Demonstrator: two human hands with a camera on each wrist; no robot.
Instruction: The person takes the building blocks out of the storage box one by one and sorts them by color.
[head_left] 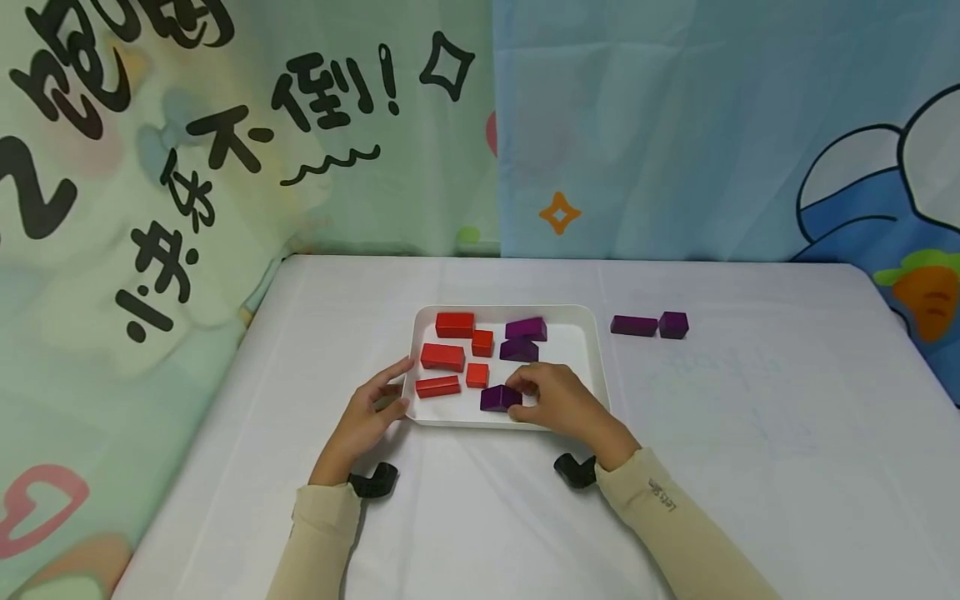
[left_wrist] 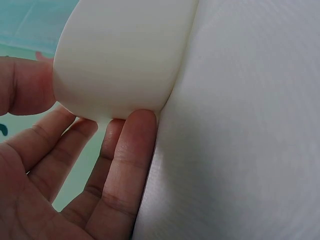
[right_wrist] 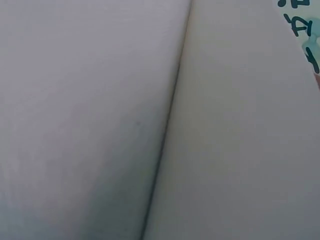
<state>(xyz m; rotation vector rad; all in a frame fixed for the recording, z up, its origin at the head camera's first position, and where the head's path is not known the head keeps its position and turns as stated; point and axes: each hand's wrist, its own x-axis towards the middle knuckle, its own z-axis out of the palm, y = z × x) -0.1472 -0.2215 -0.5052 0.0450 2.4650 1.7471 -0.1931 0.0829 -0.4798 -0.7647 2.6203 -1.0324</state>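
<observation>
A white tray (head_left: 450, 421) stands on the table and holds red and purple blocks. With thumb and fingers my right hand (head_left: 566, 404) pinches a purple block (head_left: 499, 398) near the tray's front edge; the block seems to rest on the tray floor. My left hand (head_left: 367, 421) lies along the tray's left side, its spread fingers and thumb touching the outer wall. The left wrist view has the fingertips of that hand (left_wrist: 65, 165) against the tray wall (left_wrist: 125, 55). The right wrist view shows the tray's outer wall (right_wrist: 240, 140) and white cloth; no hand appears there.
In the tray's left half lie several red blocks (head_left: 442, 357). Two purple blocks (head_left: 526, 328) (head_left: 519, 349) sit toward its back right. Outside, right of the tray, a long purple block (head_left: 633, 326) and a shorter purple block (head_left: 673, 325) lie on the white tablecloth (head_left: 750, 417).
</observation>
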